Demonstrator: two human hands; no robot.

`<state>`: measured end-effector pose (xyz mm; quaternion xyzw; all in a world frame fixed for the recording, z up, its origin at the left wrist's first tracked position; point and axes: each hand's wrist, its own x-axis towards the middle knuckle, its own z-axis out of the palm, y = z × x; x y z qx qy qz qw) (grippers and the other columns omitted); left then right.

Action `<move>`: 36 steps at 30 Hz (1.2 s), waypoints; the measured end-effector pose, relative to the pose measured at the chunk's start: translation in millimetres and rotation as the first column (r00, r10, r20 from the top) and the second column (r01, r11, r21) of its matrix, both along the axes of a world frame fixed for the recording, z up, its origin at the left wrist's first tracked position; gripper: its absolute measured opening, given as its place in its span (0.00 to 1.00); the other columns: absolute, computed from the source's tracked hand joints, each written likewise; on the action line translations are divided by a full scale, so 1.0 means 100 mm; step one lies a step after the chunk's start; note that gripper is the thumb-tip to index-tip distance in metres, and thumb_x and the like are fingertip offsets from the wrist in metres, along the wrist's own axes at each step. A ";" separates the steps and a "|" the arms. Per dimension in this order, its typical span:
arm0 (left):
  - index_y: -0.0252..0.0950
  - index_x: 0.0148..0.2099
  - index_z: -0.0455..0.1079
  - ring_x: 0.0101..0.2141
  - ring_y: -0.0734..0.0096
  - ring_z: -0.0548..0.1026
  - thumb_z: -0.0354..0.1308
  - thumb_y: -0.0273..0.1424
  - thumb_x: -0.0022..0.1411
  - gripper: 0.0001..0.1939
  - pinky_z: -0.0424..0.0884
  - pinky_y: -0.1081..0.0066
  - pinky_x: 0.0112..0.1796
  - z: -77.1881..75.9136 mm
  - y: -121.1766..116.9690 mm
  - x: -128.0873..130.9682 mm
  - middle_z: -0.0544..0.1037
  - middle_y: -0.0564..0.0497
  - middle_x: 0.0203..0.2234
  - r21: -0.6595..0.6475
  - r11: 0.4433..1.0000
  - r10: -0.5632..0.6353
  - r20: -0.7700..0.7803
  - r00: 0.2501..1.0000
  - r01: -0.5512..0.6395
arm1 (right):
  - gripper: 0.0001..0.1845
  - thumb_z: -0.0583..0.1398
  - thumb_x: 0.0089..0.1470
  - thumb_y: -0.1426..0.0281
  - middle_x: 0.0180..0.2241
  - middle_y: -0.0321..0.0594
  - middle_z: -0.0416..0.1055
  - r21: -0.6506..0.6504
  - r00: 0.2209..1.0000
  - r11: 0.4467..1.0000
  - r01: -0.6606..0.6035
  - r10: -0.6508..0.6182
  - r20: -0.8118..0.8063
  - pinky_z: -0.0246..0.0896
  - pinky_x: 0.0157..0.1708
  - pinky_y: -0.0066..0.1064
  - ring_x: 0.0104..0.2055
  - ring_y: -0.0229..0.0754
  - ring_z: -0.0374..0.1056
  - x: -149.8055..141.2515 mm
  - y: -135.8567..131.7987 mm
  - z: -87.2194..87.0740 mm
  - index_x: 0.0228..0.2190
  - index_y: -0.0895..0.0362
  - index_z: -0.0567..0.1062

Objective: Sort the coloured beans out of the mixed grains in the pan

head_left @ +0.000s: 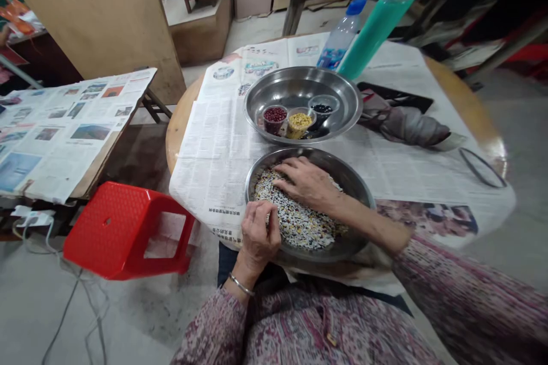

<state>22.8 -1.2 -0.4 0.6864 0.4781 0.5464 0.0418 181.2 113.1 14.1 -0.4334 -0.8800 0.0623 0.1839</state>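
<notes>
A metal bowl (pixel 362 197) in front of me holds mixed grains (pixel 306 228), mostly white with black and yellow ones among them. My right hand (pixel 310 182) reaches across the bowl, its fingers apart and resting on the grains. At the bowl's near left rim, my left hand (pixel 259 234) has its fingers curled toward the thumb; whatever they pinch is too small or hidden. Just behind stands a wider metal basin (pixel 295 82) with clear cups inside: one of dark red beans (pixel 274 117), one of yellow beans (pixel 300 121), one of black beans (pixel 322 108).
Newspaper (pixel 214 154) covers the round table. Toward the back are a water bottle (pixel 341 37) and a tall teal container (pixel 381 25). A grey folded umbrella-like bundle (pixel 411 125) lies on the right. A red stool (pixel 111 228) and a newspaper-covered table (pixel 64 125) stand left.
</notes>
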 end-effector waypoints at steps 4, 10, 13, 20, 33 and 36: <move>0.36 0.48 0.68 0.37 0.67 0.75 0.52 0.20 0.70 0.09 0.74 0.67 0.40 0.02 0.00 0.00 0.78 0.46 0.35 -0.002 1.000 -0.011 -0.002 1.000 0.011 | 0.14 0.60 0.62 0.64 0.45 0.50 0.74 -0.085 0.960 0.956 -0.280 0.278 -0.037 0.63 0.48 0.43 0.48 0.51 0.66 -0.21 -0.11 0.01 0.45 0.59 0.77; 0.36 0.45 0.67 0.35 0.68 0.73 0.49 0.23 0.72 0.07 0.73 0.68 0.38 0.01 -0.01 -0.01 0.76 0.49 0.33 0.000 1.000 -0.011 0.013 1.000 0.011 | 0.07 0.60 0.62 0.67 0.36 0.44 0.76 -0.116 0.879 0.871 -0.477 0.476 -0.040 0.62 0.45 0.41 0.43 0.47 0.66 0.01 -0.44 0.09 0.34 0.56 0.78; 0.37 0.43 0.66 0.34 0.69 0.73 0.49 0.23 0.72 0.06 0.71 0.68 0.38 0.01 -0.02 -0.02 0.74 0.49 0.32 -0.023 0.999 -0.025 -0.014 1.000 0.025 | 0.09 0.59 0.63 0.67 0.39 0.44 0.77 -0.068 0.883 0.880 -0.470 0.467 -0.048 0.63 0.49 0.43 0.46 0.48 0.68 0.29 -0.56 0.06 0.35 0.55 0.79; 0.38 0.34 0.62 0.31 0.67 0.70 0.44 0.24 0.73 0.13 0.67 0.66 0.36 0.03 0.00 -0.05 0.71 0.50 0.27 -0.021 0.999 -0.053 -0.144 0.988 0.050 | 0.14 0.55 0.65 0.67 0.45 0.48 0.77 0.014 0.992 0.996 -0.083 0.084 -0.095 0.67 0.51 0.48 0.50 0.51 0.69 0.57 -0.39 -0.08 0.43 0.54 0.81; 0.37 0.34 0.64 0.32 0.67 0.72 0.44 0.29 0.76 0.16 0.68 0.65 0.40 0.01 0.02 -0.05 0.74 0.50 0.27 0.003 1.000 -0.017 -0.203 0.979 0.018 | 0.08 0.58 0.59 0.75 0.33 0.43 0.75 0.020 0.975 0.983 -0.182 0.178 0.134 0.59 0.41 0.37 0.39 0.45 0.68 0.34 -0.54 0.06 0.29 0.56 0.76; 0.38 0.34 0.64 0.32 0.67 0.71 0.44 0.28 0.76 0.15 0.68 0.65 0.39 0.01 0.02 -0.05 0.74 0.50 0.27 -0.003 1.000 -0.020 -0.192 0.981 0.020 | 0.07 0.58 0.59 0.73 0.33 0.43 0.75 0.013 0.975 0.984 -0.178 0.175 0.139 0.59 0.38 0.37 0.38 0.46 0.68 0.37 -0.56 0.14 0.30 0.55 0.76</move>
